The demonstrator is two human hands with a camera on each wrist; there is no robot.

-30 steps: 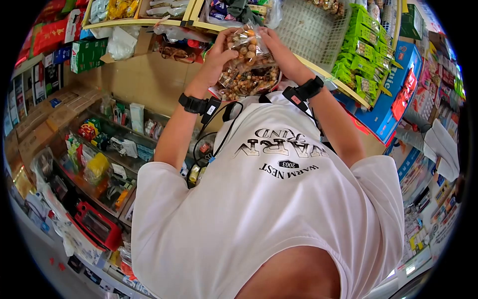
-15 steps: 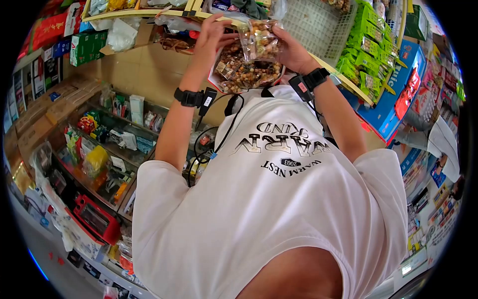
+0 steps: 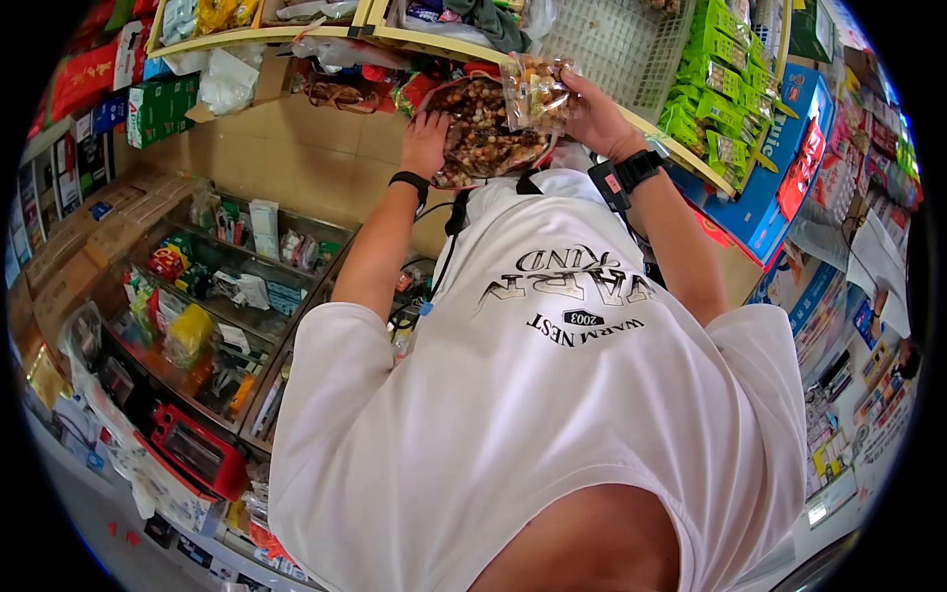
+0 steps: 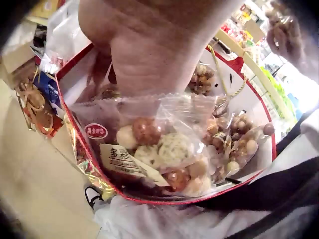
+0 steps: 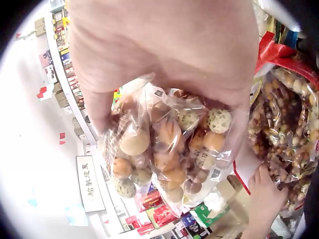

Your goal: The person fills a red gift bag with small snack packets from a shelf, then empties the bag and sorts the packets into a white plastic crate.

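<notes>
My right hand [image 3: 597, 113] grips clear packets of round snack balls [image 3: 538, 94] above the right side of a red-rimmed gift bag [image 4: 256, 112]. Thumb and fingers clasp the packets from either side in the right wrist view, showing brown, cream and speckled balls inside. My left hand [image 3: 426, 146] reaches over the bag's left edge, fingers fairly straight against the packets there. From the left wrist, its fingertips are hidden behind a snack packet [image 4: 159, 149] with a paper label. More such packets fill the bag, which has a white inside and a cord handle [image 4: 224, 82].
Beyond the bag runs a yellow-edged shelf with a pale plastic basket [image 3: 617, 59] and green snack packs [image 3: 715, 84]. A glass display case [image 3: 222, 306] stands on the left. A blue box [image 3: 804, 148] is at the right, and tiled floor [image 3: 296, 148] lies beyond the bag.
Both hands held the packets together; then the left hand let go and moved down to the bag's left edge. The right hand kept the packets and shifted slightly right, uncovering more of the bag.
</notes>
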